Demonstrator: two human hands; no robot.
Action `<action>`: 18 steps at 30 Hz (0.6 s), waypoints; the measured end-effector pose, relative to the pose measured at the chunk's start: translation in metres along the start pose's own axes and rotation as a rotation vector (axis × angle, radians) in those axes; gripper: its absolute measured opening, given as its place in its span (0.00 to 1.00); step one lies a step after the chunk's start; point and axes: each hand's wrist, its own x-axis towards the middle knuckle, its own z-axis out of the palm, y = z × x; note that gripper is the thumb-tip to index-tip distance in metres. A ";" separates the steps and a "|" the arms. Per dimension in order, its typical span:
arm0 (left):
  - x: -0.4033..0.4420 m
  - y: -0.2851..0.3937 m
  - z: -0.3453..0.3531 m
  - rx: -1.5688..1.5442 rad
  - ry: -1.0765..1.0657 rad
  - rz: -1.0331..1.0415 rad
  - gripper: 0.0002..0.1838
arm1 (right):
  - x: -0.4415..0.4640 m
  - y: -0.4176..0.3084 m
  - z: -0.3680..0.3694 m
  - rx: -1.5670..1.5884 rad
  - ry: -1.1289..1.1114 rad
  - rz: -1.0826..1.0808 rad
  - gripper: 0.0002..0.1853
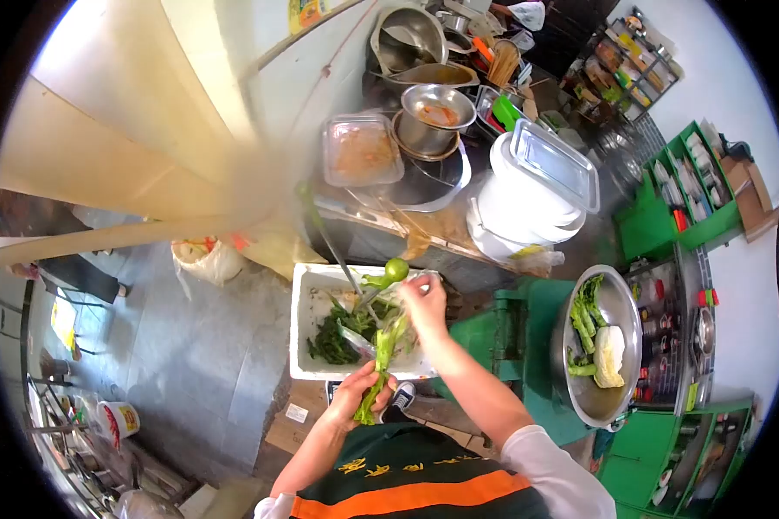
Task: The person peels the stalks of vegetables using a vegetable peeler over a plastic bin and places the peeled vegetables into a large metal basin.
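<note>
My left hand (355, 394) is closed around the lower end of a pale green stalk vegetable (388, 339), held upright over the near edge of a white foam box (299, 327). Beside the stalk's upper end is my right hand (425, 304), its fingers bent together; what they pinch is unclear, though something clear like plastic film shows near them. Dark leafy greens (331, 341) and a bit of clear plastic lie in the box. At its far edge is a round green fruit or vegetable (396, 269). A long thin bar (331, 240) slants down into the box.
To the right, a metal basin (629, 333) holds green stalks and a pale cabbage (608, 356) on a green bin (541, 333). A white bucket (515, 212) with plastic lids, a clear container (363, 150) and stacked metal pots (428, 137) crowd the counter ahead. Grey floor (208, 355) lies left.
</note>
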 end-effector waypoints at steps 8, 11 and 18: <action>-0.002 0.004 0.010 -0.016 0.129 -0.005 0.18 | 0.022 0.020 0.007 -0.030 0.118 -0.260 0.14; -0.005 0.005 0.013 -0.063 0.014 0.016 0.20 | 0.051 0.023 -0.010 0.088 0.156 -0.018 0.15; 0.006 0.000 0.008 -0.133 0.058 0.029 0.19 | -0.007 0.005 0.005 -0.054 0.099 -0.258 0.14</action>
